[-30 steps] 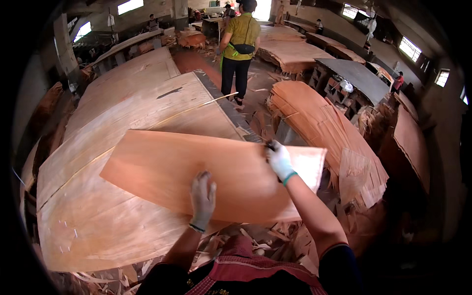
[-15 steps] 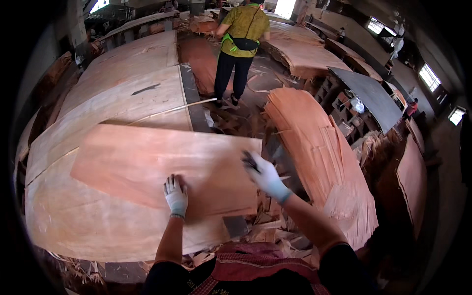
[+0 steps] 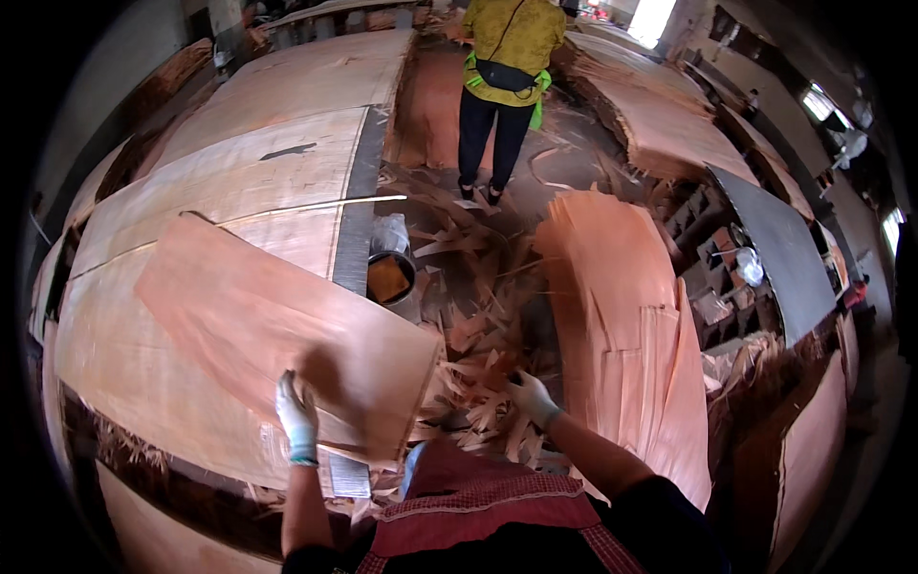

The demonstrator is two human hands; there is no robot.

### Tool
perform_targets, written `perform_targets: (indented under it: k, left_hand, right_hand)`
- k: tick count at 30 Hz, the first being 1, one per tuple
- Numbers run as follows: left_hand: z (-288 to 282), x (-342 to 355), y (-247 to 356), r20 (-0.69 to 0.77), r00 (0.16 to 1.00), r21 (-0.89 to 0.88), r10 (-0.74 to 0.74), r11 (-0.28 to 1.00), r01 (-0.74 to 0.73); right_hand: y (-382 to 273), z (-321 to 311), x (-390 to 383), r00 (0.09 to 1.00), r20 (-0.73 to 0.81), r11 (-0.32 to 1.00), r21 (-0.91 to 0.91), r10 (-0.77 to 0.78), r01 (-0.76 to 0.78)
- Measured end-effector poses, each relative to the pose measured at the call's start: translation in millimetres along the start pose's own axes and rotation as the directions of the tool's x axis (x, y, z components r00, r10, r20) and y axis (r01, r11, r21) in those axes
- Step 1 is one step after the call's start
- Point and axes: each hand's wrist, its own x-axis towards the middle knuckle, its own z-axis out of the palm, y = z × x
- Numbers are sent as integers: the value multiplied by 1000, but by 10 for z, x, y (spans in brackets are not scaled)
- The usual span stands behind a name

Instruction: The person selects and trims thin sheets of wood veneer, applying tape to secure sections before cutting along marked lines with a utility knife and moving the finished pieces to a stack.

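A reddish veneer sheet point(image 3: 287, 316) lies slantwise on a broad stack of paler veneer point(image 3: 124, 402) at the left. My left hand point(image 3: 297, 418), in a white glove with a pale blue cuff, is over the sheet's near edge, fingers apart and a dark shadow beside them. My right hand point(image 3: 535, 399), gloved too, is off the sheet's right end, above the scrap-strewn floor. Its fingers are curled in, dark at the tips; whether they hold something small is unclear. A thin pale strip point(image 3: 316, 205) lies across the stack beyond the sheet.
To my right stands a curved pile of orange veneer point(image 3: 612, 287). Torn scraps point(image 3: 478, 373) cover the floor between the piles. A dark bucket point(image 3: 390, 277) stands by the stack's right edge. A person in a yellow-green top point(image 3: 512, 48) stands ahead, and a grey board point(image 3: 775, 249) lies far right.
The reddish sheet has turned, its right end swinging nearer me. My right hand has moved down and off the sheet; my left has moved slightly left and nearer. The view has shifted.
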Motion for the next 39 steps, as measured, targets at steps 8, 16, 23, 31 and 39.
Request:
perform_targets:
  k: [8,16,23,31,39]
  left_hand:
    - [253,-772,1683,251,941,-249,-226,924,288]
    - [823,-564,1935,732,666,-465,-143,611,641]
    - [1147,125,1814,775,611,-549,-161,307,777]
    - [1723,1320,1486,777,602,-617,-185,-32,786]
    - [2562,2575,1548,797,508,-586,-327,-211,782]
  right_hand:
    - [-622,1072,1302,934,352,998,-8,-54,61]
    - [-1866,1467,1084,672,736,915,-211,-83,344]
    - [-3224,1842,567,244,967,895,-44,-73,443]
    - [-3822,1842,598,-50,932,742,318,-359,591]
    - [-4478,1836,1453,-68,912,744,370,-404,556]
